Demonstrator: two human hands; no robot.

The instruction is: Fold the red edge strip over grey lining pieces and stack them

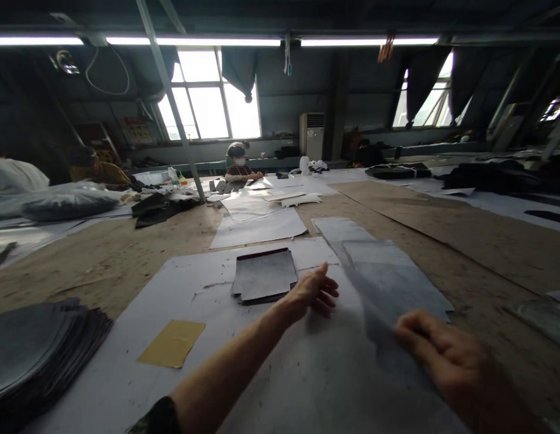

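My left hand [313,292] is over the white paper [171,283], fingers apart, with nothing in it. It is just right of a small stack of grey cut pieces [264,274] with a dark red far edge. My right hand [442,355], blurred, pinches the edge of a thin, translucent grey sheet [374,301]. This sheet slants toward me between the hands. Beyond my right hand lie more pale grey sheets [397,271]. A yellow-brown square [172,343] rests on the paper at the left.
A thick pile of dark curved pieces [40,349] stands at the near left. Black scraps [164,208] and a plastic-wrapped bundle [72,202] lie farther left. A slanted metal pole [171,102] rises from the table. A person [239,166] sits across the table; others are farther off.
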